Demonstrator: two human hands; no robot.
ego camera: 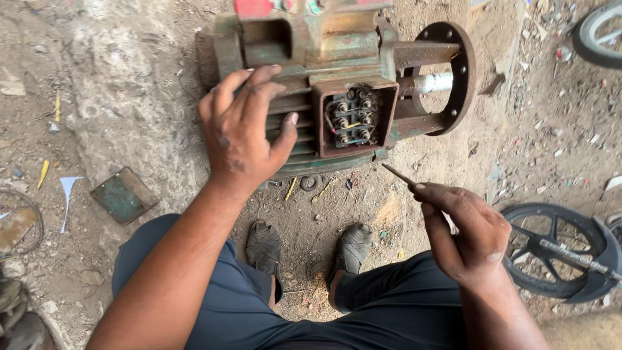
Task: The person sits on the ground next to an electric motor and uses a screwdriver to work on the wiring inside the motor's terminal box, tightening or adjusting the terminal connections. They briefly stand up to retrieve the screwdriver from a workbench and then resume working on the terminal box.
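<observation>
Rusted green motor housing (304,58) lies on the dirt ground (129,110), just ahead of the person's feet. Terminal box (353,116) open on top, studs and wire ends exposed. Left hand (243,129): fingers spread, palm pressed flat on the ribbed casing just left of the terminal box, gripping nothing. Right hand (466,230): clenched around a thin metal tool (398,175), tip pointing toward the box, apart from it. Bare shaft (434,83) and round flange (463,71) at the motor's right end. Green cover plate (123,194) on the ground at left.
</observation>
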